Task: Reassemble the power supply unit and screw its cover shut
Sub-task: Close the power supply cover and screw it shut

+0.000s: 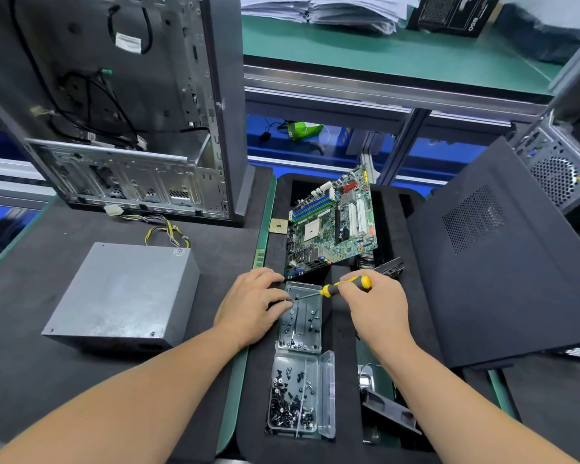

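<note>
1. Right hand (377, 306) grips a yellow-black screwdriver (335, 289) — tip at the clear screw tray (300, 316).
2. Left hand (252, 304) — fingers curled at the tray's edge; whether pinching a screw, cannot tell.
3. Power supply unit (124, 293) lies at nine o'clock, apart.

Matt grey metal power supply unit (121, 296); clear plastic screw trays (300, 393).

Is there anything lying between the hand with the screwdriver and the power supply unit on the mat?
Yes. The left hand lies between the right hand, which grips the screwdriver, and the power supply unit. Otherwise only bare mat shows there.
</note>
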